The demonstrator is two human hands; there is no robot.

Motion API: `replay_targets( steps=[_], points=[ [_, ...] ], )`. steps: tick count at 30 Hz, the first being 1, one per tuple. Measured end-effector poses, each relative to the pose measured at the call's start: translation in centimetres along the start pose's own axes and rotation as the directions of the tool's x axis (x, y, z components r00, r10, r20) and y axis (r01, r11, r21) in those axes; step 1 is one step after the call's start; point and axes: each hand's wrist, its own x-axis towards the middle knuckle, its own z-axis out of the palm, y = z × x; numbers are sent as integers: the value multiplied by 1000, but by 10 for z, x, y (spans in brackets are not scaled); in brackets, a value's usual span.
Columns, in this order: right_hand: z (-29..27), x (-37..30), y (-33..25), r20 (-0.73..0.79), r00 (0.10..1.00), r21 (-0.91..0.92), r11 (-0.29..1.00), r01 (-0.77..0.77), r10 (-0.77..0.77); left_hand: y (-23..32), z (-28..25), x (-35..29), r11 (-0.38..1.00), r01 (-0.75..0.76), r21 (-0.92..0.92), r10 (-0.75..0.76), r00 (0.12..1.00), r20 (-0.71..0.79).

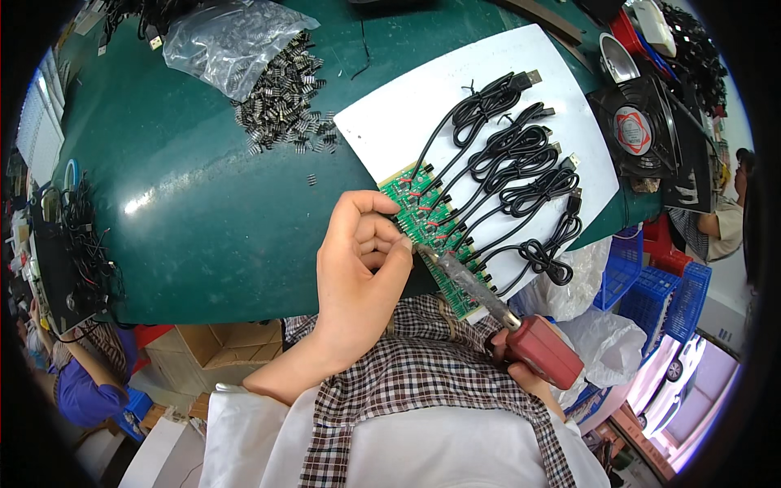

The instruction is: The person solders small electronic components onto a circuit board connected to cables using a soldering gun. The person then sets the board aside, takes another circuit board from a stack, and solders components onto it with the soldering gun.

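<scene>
A green circuit board panel [443, 285] lies on a white sheet [586, 175], with several coiled black USB cables [521, 150] joined to it by short red and black wires. My left hand [358, 276] is closed in a pinch at the board's left edge; whatever its fingertips hold is too small to make out. In my right hand [529, 378] is a soldering iron [543, 350] with a red handle, gripped from below and partly hiding the fingers. Its tip meets the board right beside my left fingertips.
Small black pin connectors [281, 102] form a heap beside a clear plastic bag [232, 45] on the green table [203, 244]. A black fan [639, 130] stands at the right. Blue crates [651, 297] sit beyond the table's right edge. Dark wires [81, 236] bunch at the left.
</scene>
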Motion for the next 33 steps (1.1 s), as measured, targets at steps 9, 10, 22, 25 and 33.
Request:
replay_targets(
  steps=[9,10,22,25,33],
  points=[
    [-5,-15,21,-24,999,-221,974,42,-48,9,-21,8,787,-193,586,344,926,-157],
    [-3,-15,19,-34,998,-223,974,35,-44,5,-28,15,606,-199,770,456,880,-132],
    [0,6,4,-79,990,-110,988,104,-113,5,-50,28,259,-202,945,518,855,40],
    [-3,0,5,-41,995,-121,989,86,-92,1,-54,36,172,-292,941,625,770,125],
    [-3,-7,13,-59,998,-178,984,14,-25,1,-42,11,976,-137,172,167,970,-176]
  ],
)
